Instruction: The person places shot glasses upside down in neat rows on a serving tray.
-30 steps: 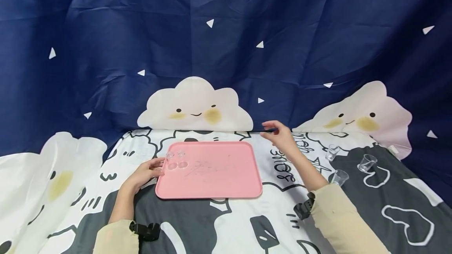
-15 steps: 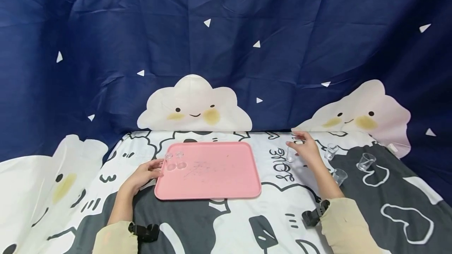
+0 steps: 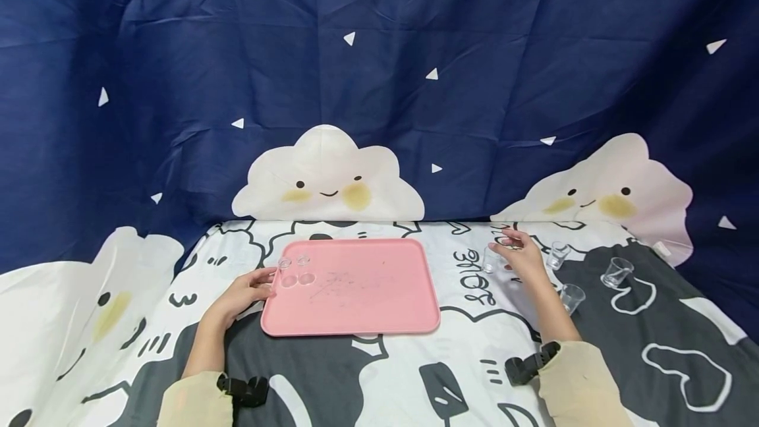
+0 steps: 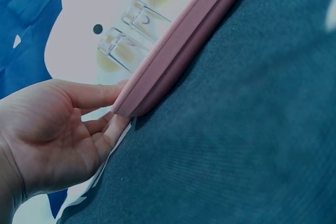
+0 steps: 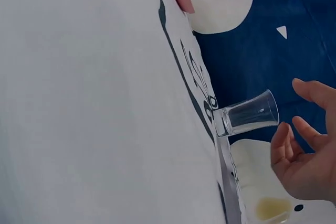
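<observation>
My left hand (image 3: 240,295) holds the left edge of a pink tray (image 3: 362,318); the left wrist view shows the thumb on the rim (image 4: 157,51) and fingers underneath. Two small clear shot glasses (image 4: 122,52) stand side by side near that corner, narrow ends up. My right hand (image 5: 310,150) is beside another shot glass (image 5: 249,113), which stands upright on the cloth right of the tray, wide mouth up. Thumb and fingers are spread at its rim, with a gap showing between thumb and glass.
Further right on the cloth stand three more clear shot glasses: one (image 3: 557,256) just beyond the right hand, one (image 3: 572,298) near the right forearm, one (image 3: 617,272) farthest right. A dark blue curtain (image 3: 379,84) with cloud prints hangs behind the table.
My right hand has moved right and down from near the tray's far right corner to the nearest standing glass. The left hand and tray have stayed in place.
</observation>
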### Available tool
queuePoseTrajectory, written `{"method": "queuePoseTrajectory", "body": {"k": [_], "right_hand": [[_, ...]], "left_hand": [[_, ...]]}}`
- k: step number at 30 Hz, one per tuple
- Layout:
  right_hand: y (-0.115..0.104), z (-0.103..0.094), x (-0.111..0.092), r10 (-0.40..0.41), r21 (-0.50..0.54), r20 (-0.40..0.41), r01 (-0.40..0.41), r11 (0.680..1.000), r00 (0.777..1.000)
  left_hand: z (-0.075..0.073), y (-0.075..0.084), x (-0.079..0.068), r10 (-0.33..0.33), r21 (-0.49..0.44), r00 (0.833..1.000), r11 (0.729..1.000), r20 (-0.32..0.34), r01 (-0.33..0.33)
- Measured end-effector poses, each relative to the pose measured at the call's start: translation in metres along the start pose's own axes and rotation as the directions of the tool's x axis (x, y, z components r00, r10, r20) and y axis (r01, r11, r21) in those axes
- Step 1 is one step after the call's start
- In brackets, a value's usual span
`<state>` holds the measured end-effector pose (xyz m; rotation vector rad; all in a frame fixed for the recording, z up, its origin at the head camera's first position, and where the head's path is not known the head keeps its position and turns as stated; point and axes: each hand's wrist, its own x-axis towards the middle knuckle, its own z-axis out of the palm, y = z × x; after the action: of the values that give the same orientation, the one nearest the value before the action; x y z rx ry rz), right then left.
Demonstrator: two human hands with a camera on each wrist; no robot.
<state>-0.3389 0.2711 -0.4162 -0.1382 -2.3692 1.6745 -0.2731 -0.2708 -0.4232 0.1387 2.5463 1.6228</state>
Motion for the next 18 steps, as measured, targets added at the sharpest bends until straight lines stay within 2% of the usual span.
{"method": "queuePoseTrajectory", "body": {"k": [4,6,8,11,14,18], "right_hand": [[-0.016,0.000,-0.017,0.078,-0.002,0.076,-0.078,0.997,0.994],[-0.021,-0.001,-0.023,0.087,-0.036,0.141,-0.083,0.996,0.986],[-0.022,0.000,-0.025,0.105,-0.082,0.169,-0.092,0.992,0.980],[-0.016,0.002,-0.025,0.129,-0.137,0.182,-0.105,0.985,0.975],[-0.009,0.005,-0.025,0.162,-0.152,0.153,-0.138,0.979,0.975],[-0.005,0.007,-0.024,0.156,-0.196,0.140,-0.127,0.972,0.978]], "left_hand": [[0.000,0.000,0.000,0.001,-0.002,1.000,1.000,0.002,-0.001],[0.001,0.001,0.000,-0.003,-0.004,1.000,1.000,-0.001,0.003],[0.001,0.001,0.000,-0.001,-0.001,1.000,1.000,0.000,0.001],[0.001,0.000,0.000,0.000,-0.004,1.000,1.000,-0.004,0.000],[0.001,0.000,0.000,0.006,-0.003,1.000,1.000,-0.001,-0.006],[0.000,0.000,0.000,0.007,-0.011,1.000,1.000,-0.004,-0.007]]}}
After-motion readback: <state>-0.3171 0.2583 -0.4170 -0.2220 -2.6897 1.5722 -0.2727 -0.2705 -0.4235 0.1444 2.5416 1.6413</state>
